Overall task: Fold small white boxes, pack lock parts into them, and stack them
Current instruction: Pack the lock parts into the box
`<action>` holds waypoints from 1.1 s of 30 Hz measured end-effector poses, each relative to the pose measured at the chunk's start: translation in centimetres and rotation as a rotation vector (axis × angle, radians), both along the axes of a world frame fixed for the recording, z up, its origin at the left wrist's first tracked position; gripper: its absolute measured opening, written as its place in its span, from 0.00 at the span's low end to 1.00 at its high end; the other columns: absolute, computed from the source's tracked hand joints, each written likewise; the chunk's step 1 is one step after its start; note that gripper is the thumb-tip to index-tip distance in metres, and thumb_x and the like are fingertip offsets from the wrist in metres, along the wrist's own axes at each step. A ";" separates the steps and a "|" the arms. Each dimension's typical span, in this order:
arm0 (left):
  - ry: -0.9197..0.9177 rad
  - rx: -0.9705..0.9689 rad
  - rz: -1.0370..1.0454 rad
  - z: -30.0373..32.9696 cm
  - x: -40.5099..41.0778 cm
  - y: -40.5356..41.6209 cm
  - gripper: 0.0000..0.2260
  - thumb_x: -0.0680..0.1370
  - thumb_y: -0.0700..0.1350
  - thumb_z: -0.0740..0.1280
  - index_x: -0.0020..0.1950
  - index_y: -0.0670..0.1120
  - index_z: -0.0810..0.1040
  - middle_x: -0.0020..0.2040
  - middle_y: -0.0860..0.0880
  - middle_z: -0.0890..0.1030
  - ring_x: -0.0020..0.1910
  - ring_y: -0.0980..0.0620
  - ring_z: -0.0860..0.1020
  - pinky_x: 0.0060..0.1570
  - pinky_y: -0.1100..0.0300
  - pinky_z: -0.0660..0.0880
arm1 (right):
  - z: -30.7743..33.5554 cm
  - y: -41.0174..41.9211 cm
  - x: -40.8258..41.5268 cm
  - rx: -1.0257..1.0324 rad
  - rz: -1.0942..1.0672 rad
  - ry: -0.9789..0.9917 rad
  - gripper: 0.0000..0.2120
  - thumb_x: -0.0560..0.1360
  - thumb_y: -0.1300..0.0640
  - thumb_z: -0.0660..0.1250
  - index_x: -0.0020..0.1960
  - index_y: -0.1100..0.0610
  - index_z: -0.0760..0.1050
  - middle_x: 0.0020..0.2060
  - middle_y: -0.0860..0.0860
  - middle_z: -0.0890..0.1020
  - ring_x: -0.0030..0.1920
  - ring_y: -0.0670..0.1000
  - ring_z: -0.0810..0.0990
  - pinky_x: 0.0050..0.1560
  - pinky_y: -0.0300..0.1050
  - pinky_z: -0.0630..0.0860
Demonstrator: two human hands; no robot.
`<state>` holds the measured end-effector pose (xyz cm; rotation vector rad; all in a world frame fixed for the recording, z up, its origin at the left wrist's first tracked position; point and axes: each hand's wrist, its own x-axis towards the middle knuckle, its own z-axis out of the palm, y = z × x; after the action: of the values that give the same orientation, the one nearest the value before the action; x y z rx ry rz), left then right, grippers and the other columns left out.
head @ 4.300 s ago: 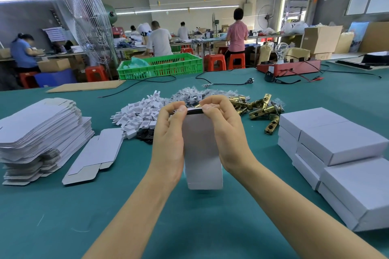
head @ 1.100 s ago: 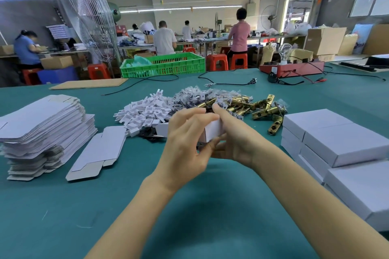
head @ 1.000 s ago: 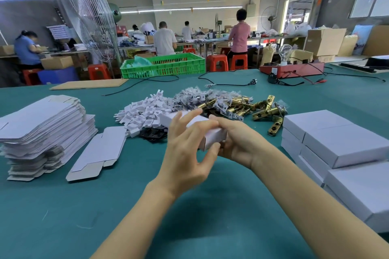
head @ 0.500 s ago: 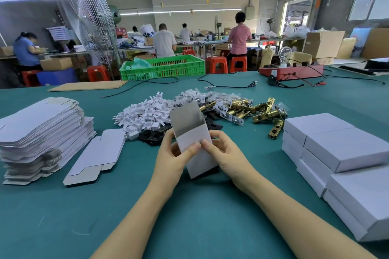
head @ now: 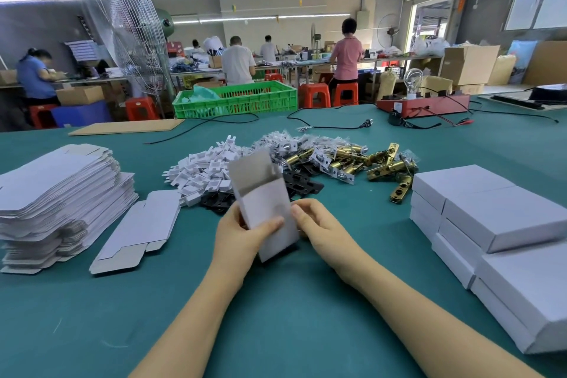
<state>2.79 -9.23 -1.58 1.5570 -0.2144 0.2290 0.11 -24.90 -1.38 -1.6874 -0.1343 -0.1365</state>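
I hold a small white box (head: pixel 264 205) upright over the green table (head: pixel 276 316), its grey top flap standing open. My left hand (head: pixel 242 235) grips its left side with the thumb across the front. My right hand (head: pixel 322 228) holds its right edge with curled fingers. Behind the box lie a pile of white plastic pieces (head: pixel 205 170), black plates (head: pixel 302 186), bagged parts (head: pixel 306 144) and brass latches (head: pixel 380 164). Finished white boxes (head: pixel 491 218) are stacked at the right.
A tall stack of flat box blanks (head: pixel 58 193) sits at the left, with one loose blank (head: pixel 138 230) beside it. Further back are a green crate (head: pixel 236 100), a black power cord (head: pixel 334 126) and a red tester with a bulb (head: pixel 423 104). People work at benches behind.
One second ago both hands turned the box on its side up near the parts pile. Now it stands upright and lower, closer to me, with the top flap open.
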 end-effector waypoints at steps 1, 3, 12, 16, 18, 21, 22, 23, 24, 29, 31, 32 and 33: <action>0.012 -0.044 0.064 0.0 0.3 0.3 0.16 0.67 0.36 0.79 0.50 0.50 0.79 0.44 0.53 0.85 0.40 0.60 0.83 0.37 0.66 0.78 | 0.0 0.0 0.1 0.043 -0.093 0.003 0.05 0.81 0.52 0.61 0.53 0.52 0.74 0.50 0.48 0.82 0.50 0.44 0.81 0.53 0.41 0.77; 0.057 -0.177 0.164 0.0 1.0 1.1 0.15 0.69 0.37 0.78 0.48 0.51 0.77 0.45 0.55 0.83 0.37 0.62 0.81 0.35 0.66 0.76 | 0.0 -0.6 0.2 0.136 -0.310 0.005 0.06 0.80 0.62 0.60 0.48 0.54 0.73 0.47 0.53 0.81 0.45 0.48 0.81 0.45 0.44 0.77; 0.124 -0.417 0.354 -0.2 2.1 2.1 0.12 0.71 0.39 0.77 0.46 0.52 0.77 0.43 0.58 0.82 0.35 0.65 0.80 0.32 0.68 0.75 | 0.0 -3.1 0.7 0.206 -0.582 0.028 0.17 0.62 0.75 0.48 0.27 0.60 0.69 0.24 0.53 0.78 0.27 0.46 0.77 0.29 0.39 0.74; 0.139 -0.457 0.412 -0.3 2.4 2.4 0.12 0.72 0.41 0.76 0.48 0.53 0.76 0.45 0.59 0.81 0.41 0.62 0.79 0.36 0.64 0.73 | 0.2 -3.0 0.4 0.116 -0.559 0.029 0.16 0.61 0.73 0.47 0.25 0.57 0.65 0.20 0.50 0.69 0.21 0.44 0.69 0.22 0.36 0.66; 0.138 -0.410 0.396 -0.3 2.3 2.1 0.12 0.72 0.41 0.76 0.46 0.53 0.76 0.44 0.58 0.81 0.41 0.61 0.79 0.36 0.64 0.73 | 0.3 -3.0 0.4 0.111 -0.570 0.038 0.16 0.61 0.74 0.47 0.25 0.57 0.64 0.20 0.50 0.67 0.21 0.46 0.68 0.22 0.37 0.64; 0.139 -0.363 0.386 -0.4 2.3 1.7 0.12 0.71 0.42 0.77 0.45 0.54 0.76 0.43 0.59 0.80 0.39 0.63 0.78 0.34 0.65 0.72 | 0.5 -3.2 0.4 0.158 -0.585 0.048 0.15 0.60 0.74 0.46 0.26 0.58 0.64 0.18 0.52 0.66 0.19 0.48 0.68 0.22 0.37 0.64; 0.142 -0.358 0.387 -0.4 2.4 1.7 0.12 0.71 0.42 0.77 0.45 0.54 0.75 0.42 0.59 0.80 0.38 0.64 0.78 0.34 0.65 0.72 | 0.5 -3.4 0.5 0.165 -0.595 0.052 0.15 0.59 0.74 0.46 0.26 0.58 0.64 0.18 0.52 0.65 0.19 0.47 0.68 0.22 0.37 0.63; 0.145 -0.349 0.386 -0.4 2.4 1.8 0.12 0.71 0.43 0.77 0.45 0.54 0.75 0.42 0.59 0.80 0.38 0.64 0.78 0.33 0.65 0.71 | 0.6 -3.6 0.6 0.162 -0.611 0.060 0.15 0.59 0.74 0.46 0.26 0.58 0.65 0.18 0.52 0.66 0.19 0.47 0.68 0.23 0.38 0.63; 0.148 -0.334 0.381 -0.4 2.5 1.7 0.12 0.71 0.43 0.77 0.44 0.54 0.75 0.42 0.59 0.80 0.39 0.63 0.78 0.33 0.64 0.71 | 0.6 -3.9 0.7 0.157 -0.631 0.075 0.15 0.60 0.74 0.47 0.26 0.58 0.65 0.19 0.52 0.66 0.19 0.47 0.68 0.24 0.38 0.63; 0.132 -0.237 0.343 -0.6 2.5 1.3 0.13 0.71 0.44 0.77 0.43 0.56 0.74 0.43 0.58 0.80 0.44 0.57 0.79 0.41 0.57 0.75 | 1.0 -5.8 2.9 0.290 -0.740 0.232 0.16 0.71 0.72 0.47 0.36 0.61 0.70 0.25 0.56 0.73 0.29 0.52 0.74 0.29 0.43 0.74; 0.119 -0.218 0.335 -0.6 2.5 1.2 0.13 0.71 0.44 0.77 0.43 0.56 0.74 0.43 0.58 0.80 0.44 0.57 0.80 0.42 0.56 0.75 | 1.4 -6.8 4.2 0.298 -0.744 0.287 0.12 0.76 0.70 0.49 0.42 0.61 0.69 0.30 0.57 0.73 0.32 0.54 0.74 0.32 0.43 0.75; 0.114 -0.204 0.330 -0.6 2.5 1.2 0.13 0.71 0.44 0.77 0.43 0.56 0.74 0.43 0.58 0.80 0.44 0.56 0.80 0.43 0.56 0.76 | 1.5 -7.3 4.9 0.229 -0.741 0.293 0.09 0.77 0.69 0.50 0.43 0.61 0.67 0.33 0.57 0.71 0.32 0.54 0.72 0.33 0.45 0.73; 0.110 -0.188 0.324 -0.7 2.5 1.2 0.12 0.71 0.44 0.77 0.43 0.56 0.74 0.43 0.58 0.80 0.44 0.56 0.80 0.43 0.56 0.76 | 1.6 -8.0 5.7 0.103 -0.739 0.285 0.08 0.76 0.68 0.52 0.44 0.60 0.66 0.35 0.56 0.69 0.32 0.54 0.70 0.33 0.46 0.70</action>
<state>5.31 -8.06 -2.25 1.4062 0.1445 0.4047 5.78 -32.85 0.27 -1.5648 0.7050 -0.4409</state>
